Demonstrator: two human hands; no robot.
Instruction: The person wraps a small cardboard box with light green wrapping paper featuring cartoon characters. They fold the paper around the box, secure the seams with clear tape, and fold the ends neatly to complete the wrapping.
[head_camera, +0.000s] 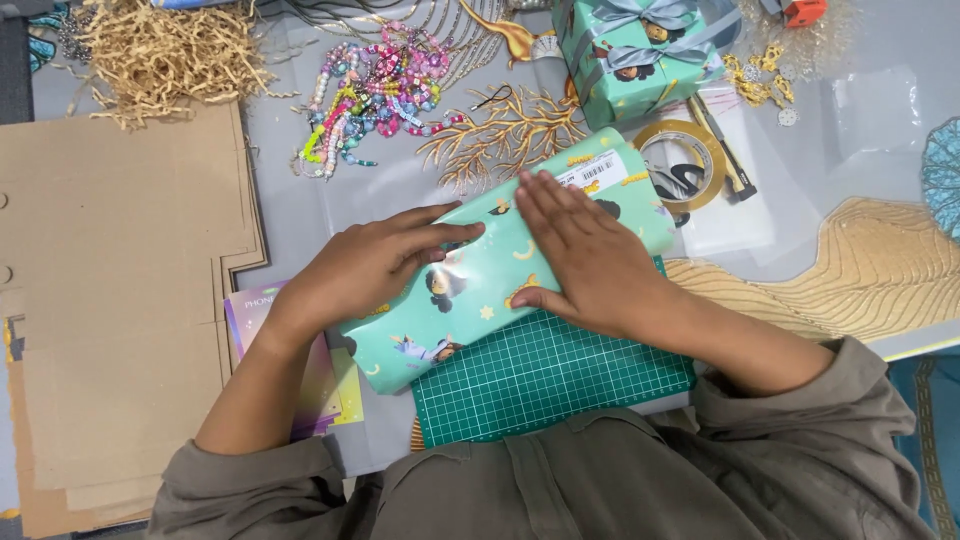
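Observation:
A roll of mint-green wrapping paper (470, 290) with cartoon figures and yellow moons lies slanted across a dark green cutting mat (540, 385). My left hand (375, 265) lies flat on the roll's left part, fingers stretched to the right. My right hand (585, 250) presses palm down on the roll's right half, fingers spread and pointing up the table. Both hands rest on the paper without closing around it. A white barcode sticker (597, 170) sits near the roll's upper end.
Flat brown cardboard (110, 300) fills the left side, with shredded paper straw (165, 50) above it. Colourful bead strings (380, 90) lie at top centre, a wrapped gift box with grey ribbon (635, 50) at top right, a tape roll and scissors (685, 165) beside it, and a purple card (330, 385) under my left arm.

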